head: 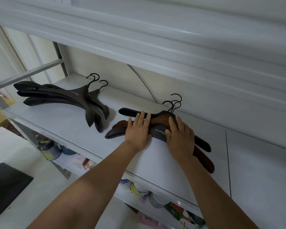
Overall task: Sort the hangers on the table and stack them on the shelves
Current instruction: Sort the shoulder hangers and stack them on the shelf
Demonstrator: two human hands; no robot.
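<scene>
Two piles of hangers lie on a white shelf (69,123). The left pile of dark hangers (69,98) has its hooks toward the wall. The right pile (158,128) mixes black and brown wooden hangers, hooks also at the back. My left hand (138,129) lies flat with straight fingers on the left arms of the right pile. My right hand (180,133) presses flat on the pile's middle, beside the printed lettering. A brown hanger arm (205,160) sticks out to the right under my right forearm.
Another shelf board (172,38) hangs overhead. Jars, tubs and boxes (139,187) fill the lower shelf. A grey metal upright (63,63) stands at the back left. A black mat (5,187) lies on the floor at lower left.
</scene>
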